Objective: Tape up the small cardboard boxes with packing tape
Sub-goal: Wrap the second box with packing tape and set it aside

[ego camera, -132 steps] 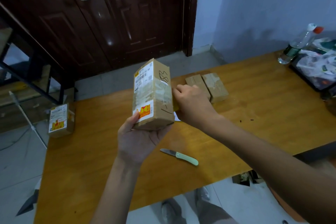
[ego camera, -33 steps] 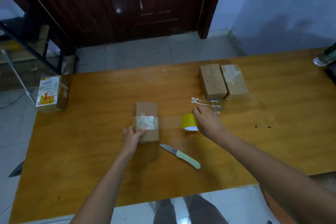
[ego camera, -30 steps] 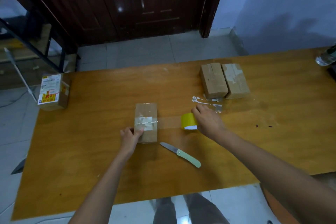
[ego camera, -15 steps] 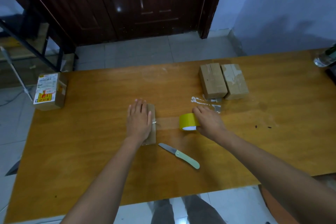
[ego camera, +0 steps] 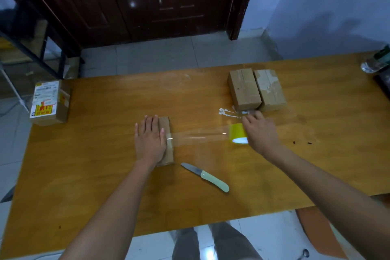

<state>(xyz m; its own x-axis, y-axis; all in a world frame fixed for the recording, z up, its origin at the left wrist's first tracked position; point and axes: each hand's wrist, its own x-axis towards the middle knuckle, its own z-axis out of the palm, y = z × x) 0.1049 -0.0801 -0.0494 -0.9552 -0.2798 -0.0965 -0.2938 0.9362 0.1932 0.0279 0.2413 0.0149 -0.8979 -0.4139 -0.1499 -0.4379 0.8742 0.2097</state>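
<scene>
Left hand [ego camera: 150,139] lies flat, fingers straight and together, pressing on top of a small cardboard box [ego camera: 167,141] near the middle of the table [ego camera: 105,186]. The hand hides most of the box; only its right strip and near end show.

A clear strip of tape [ego camera: 198,135] runs from the box's right side across to a yellow tape roll [ego camera: 238,135]. The strip is nearly see-through and hard to trace against the wood.

Right hand [ego camera: 261,133] holds the roll, fingers curled over its far side. The fingertips are motion-blurred, and the hand covers the roll's right half.

A knife [ego camera: 205,176] with a pale green handle lies on the table just near of the box, touching neither hand.

Two more boxes [ego camera: 256,89] sit side by side at the far right, with white tape scraps [ego camera: 228,112] on the table in front of them. A labelled box [ego camera: 49,102] stands at the far left corner. A bottle [ego camera: 376,61] is cut off by the right edge.
</scene>
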